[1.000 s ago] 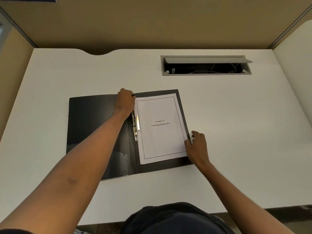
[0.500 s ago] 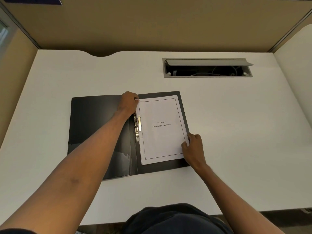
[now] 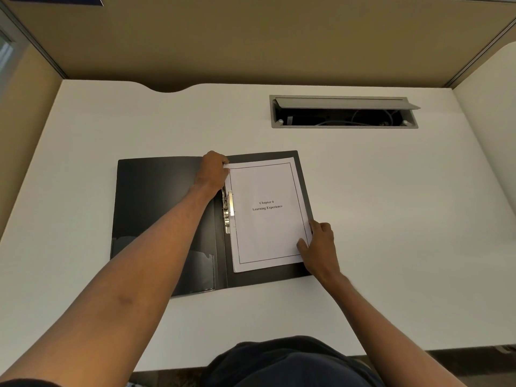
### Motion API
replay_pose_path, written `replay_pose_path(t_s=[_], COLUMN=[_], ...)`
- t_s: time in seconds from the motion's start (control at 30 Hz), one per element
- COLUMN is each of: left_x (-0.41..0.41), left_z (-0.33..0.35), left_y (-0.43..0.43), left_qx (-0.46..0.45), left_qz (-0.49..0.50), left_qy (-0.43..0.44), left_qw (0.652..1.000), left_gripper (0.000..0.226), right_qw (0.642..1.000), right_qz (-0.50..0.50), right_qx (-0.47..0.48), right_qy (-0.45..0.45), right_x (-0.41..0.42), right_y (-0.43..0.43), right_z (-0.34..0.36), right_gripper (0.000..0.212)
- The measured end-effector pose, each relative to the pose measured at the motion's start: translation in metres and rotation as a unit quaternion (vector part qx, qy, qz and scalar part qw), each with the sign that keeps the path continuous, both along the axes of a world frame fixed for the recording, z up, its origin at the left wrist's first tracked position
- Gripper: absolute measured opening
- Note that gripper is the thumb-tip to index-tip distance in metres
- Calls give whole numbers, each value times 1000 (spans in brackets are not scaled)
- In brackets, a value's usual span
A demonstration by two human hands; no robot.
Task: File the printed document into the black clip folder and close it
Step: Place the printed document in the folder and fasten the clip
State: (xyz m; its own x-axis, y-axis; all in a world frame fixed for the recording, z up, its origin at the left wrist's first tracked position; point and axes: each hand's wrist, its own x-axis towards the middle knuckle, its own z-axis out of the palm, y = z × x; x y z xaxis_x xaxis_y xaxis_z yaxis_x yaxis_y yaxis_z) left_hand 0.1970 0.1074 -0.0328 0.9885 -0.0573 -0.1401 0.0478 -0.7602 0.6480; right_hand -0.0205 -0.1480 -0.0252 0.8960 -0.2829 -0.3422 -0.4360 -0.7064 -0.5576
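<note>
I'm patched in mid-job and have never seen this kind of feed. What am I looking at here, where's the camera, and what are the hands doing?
There is no machine: a person works with two bare hands, and the single camera sits on their head, looking forward and down. On the white desk lies an open black clip folder. A printed document, titled "Chapter 6 Learning Experience", rests on its right half beside the metal clip. The left hand pinches the sheet's top left corner; the right hand grips its lower right edge. At the desk's far side, a cable tray stands open. The folder is not yet closed.
</note>
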Motion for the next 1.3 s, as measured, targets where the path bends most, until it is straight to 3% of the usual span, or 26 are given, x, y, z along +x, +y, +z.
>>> replay_pose_path(t_s=[0.6,0.8,0.97,1.03,1.13,1.3], left_x=[-6,-9,-23,-28,-35,-42], left_z=[5,11,13,12,14,22], left_y=[-3,-2,4,8,12,9], left_qx=[12,24,33,29,-9,-138], left_qz=[0,-10,71,107,129,183], left_qy=[-7,3,13,51,110,184], left_qw=[1000,1000,997,993,986,956], left_gripper=[18,26,14,19,28,19], right_qw=[994,992,990,990,988,986], right_qz=[62,73,75,75,80,80], right_qx=[-83,-101,-114,-118,-130,-142], right_qy=[14,18,23,25,30,31], right_x=[-2,-1,-1,-1,0,0], right_y=[6,6,9,10,12,15], right_z=[-3,-4,-3,-3,-1,1], right_gripper=[63,61,62,62,63,61])
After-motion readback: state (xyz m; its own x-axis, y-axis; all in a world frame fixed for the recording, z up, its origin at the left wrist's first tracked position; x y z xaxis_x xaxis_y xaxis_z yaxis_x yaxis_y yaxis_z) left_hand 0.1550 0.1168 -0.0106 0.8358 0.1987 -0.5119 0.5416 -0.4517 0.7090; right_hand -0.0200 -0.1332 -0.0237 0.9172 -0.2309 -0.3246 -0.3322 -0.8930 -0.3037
